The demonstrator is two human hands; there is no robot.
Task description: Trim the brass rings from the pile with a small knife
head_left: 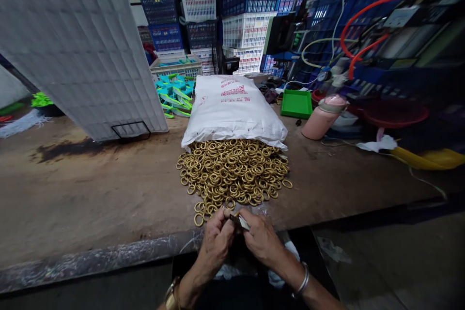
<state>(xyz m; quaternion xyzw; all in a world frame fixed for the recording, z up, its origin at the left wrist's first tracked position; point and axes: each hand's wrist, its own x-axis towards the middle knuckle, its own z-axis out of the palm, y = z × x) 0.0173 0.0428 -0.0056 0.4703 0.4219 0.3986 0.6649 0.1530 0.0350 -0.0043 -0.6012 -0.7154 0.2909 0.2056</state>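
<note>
At the table's front edge my two hands meet, fingers closed. My right hand (pixel 262 238) grips what looks like a small knife (pixel 242 223), with a pale handle and a dark, narrow blade pointing toward the left thumb. My left hand (pixel 218 235) is pinched close to the blade tip; whatever lies between its fingers is too small and covered to make out. Just beyond the fingers spreads a heap of brass-coloured rings (pixel 232 169). They spill from the mouth of a white woven sack (pixel 236 106) with red print, lying on its side.
A brown worktable (pixel 109 193) carries everything. A tall white panel (pixel 83 48) stands at left. Turquoise and yellow-green pieces (pixel 176 92) lie behind it. To the right are a green tray (pixel 296 103), a pink bottle (pixel 323 117) and red hoses (pixel 348 34). Stacked crates (pixel 247 29) fill the back.
</note>
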